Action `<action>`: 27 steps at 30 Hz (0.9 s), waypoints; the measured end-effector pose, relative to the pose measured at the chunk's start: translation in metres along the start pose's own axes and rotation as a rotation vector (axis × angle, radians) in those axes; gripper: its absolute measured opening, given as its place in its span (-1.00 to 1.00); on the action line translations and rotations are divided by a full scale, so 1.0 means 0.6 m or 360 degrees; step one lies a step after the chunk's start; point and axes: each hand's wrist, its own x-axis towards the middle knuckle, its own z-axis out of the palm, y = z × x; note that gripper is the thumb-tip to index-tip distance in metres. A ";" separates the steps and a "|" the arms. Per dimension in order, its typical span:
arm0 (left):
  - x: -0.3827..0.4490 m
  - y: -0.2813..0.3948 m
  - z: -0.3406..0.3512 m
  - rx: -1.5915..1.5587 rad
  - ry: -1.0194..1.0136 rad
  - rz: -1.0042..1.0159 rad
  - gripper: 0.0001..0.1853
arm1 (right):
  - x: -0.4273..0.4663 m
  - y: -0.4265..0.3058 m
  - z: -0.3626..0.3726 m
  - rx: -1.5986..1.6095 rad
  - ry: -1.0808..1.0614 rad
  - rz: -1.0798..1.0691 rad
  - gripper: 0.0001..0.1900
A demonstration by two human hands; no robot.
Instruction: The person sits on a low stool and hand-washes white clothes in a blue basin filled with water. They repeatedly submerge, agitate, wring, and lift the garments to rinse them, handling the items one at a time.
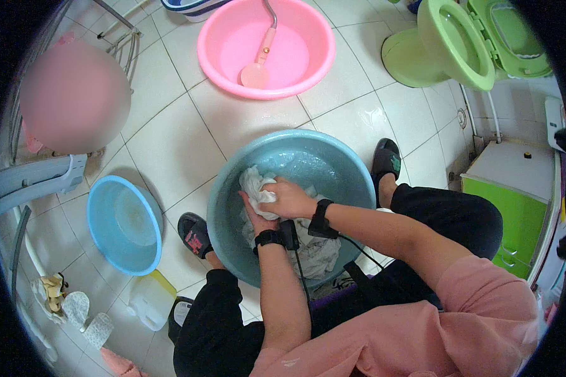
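Note:
A large teal plastic basin (353, 165) stands on the floor between my feet, with shallow water in its bottom. Inside it, my left hand (260, 217) cups a bunched wet white cloth (253, 186) from below. My right hand (290, 198) presses down on the same cloth from above, its fingers curled into the folds. More white fabric (318, 254) lies soaked under my wrists at the near side of the basin. Both wrists wear black straps with small boxes and cables. The left fingers are partly hidden behind the cloth.
Ahead stands a pink basin (306, 61) holding a shower head (254, 75). To the left are a smaller blue basin (125, 226) and a plastic jug (153, 301). A green toilet (405, 56) and a green-fronted cabinet (504, 202) stand at the right. White tiles cover the floor.

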 end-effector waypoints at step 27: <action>0.016 -0.050 0.015 0.0144 0.0094 0.0196 -0.52 | 0.085 0.094 -0.045 -0.0317 0.0562 0.0164 -0.42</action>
